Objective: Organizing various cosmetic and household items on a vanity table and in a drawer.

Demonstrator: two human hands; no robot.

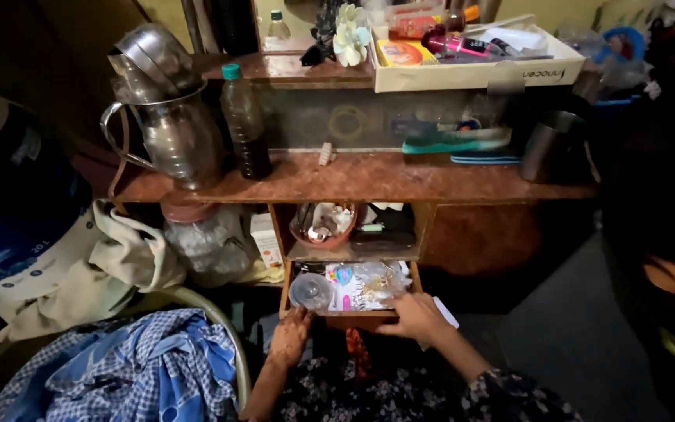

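A low wooden drawer [353, 316] stands pulled out under a brown shelf unit. Inside it lie a clear round lidded container [311, 291] and a crinkled clear plastic packet [369, 284]. My left hand [291, 334] rests on the drawer's front edge at the left, fingers bent over the wood. At the right front corner of the drawer my right hand [416, 316] touches the edge, close to the plastic packet. Neither hand holds anything that I can see.
A steel jug [172, 133] and a dark bottle [245, 121] stand on the shelf top [369, 178]. A bowl [323, 227] sits in the cubby above the drawer. A cloth bag [103, 266], a blue checked cloth [134, 371] and a large water jar [9, 203] crowd the left.
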